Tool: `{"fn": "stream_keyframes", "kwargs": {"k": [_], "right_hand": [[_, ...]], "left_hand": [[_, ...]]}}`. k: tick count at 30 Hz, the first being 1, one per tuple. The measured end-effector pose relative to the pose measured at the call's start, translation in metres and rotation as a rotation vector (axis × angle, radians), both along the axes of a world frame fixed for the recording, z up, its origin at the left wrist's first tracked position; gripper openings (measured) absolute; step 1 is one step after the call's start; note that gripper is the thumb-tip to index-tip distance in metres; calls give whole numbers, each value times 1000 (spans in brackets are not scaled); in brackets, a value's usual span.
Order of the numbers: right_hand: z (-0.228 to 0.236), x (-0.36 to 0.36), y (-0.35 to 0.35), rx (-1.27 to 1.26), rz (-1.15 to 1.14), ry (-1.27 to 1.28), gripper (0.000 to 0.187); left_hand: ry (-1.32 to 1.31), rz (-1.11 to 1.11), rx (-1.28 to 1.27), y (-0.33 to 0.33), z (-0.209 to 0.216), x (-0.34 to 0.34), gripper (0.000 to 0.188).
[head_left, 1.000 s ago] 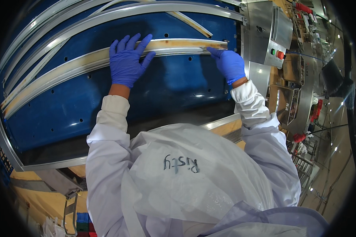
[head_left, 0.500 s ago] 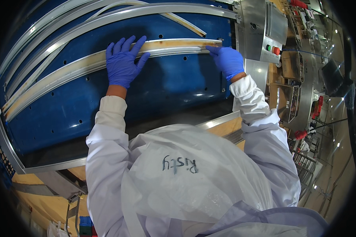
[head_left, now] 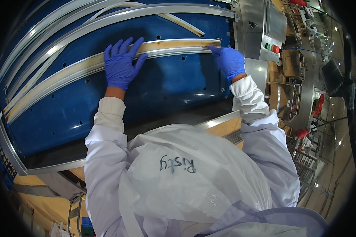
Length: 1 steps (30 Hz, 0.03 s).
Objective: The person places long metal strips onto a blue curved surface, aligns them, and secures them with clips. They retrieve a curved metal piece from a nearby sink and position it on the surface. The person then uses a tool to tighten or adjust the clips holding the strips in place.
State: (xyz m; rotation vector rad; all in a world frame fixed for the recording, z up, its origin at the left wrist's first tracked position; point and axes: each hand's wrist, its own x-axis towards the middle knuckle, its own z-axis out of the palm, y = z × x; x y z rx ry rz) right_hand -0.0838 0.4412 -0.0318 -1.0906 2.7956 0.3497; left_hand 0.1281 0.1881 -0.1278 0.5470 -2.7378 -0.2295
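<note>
My left hand [head_left: 122, 63], in a blue glove, lies across a long metal rail [head_left: 81, 63] with its fingers spread. The rail has a pale face with brownish stains and runs along a blue perforated bed [head_left: 146, 93]. At the rail's right end is my right hand [head_left: 229, 62], also gloved, its index finger reaching onto the rail. The other fingers curl in, and what they hold, if anything, is hidden. A thin pointed bit shows by that fingertip, too small to name.
More curved metal rails [head_left: 118, 16] lie at the far side, with a short stained strip [head_left: 182, 24] among them. To the right stands a steel control box [head_left: 265, 33] with a green button [head_left: 267, 46] and a red button [head_left: 275, 49]. A metal frame [head_left: 59, 166] edges the bed.
My left hand has shifted very slightly left along the rail. The right hand stays at the rail's right end, and the view has moved a little.
</note>
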Motion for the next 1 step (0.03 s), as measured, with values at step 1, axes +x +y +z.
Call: {"fn": "stream_keyframes", "kwargs": {"k": [1], "right_hand": [[-4, -1, 1, 12, -28, -18, 27]], "left_hand": [[-2, -1, -2, -1, 0, 0, 54]]}}
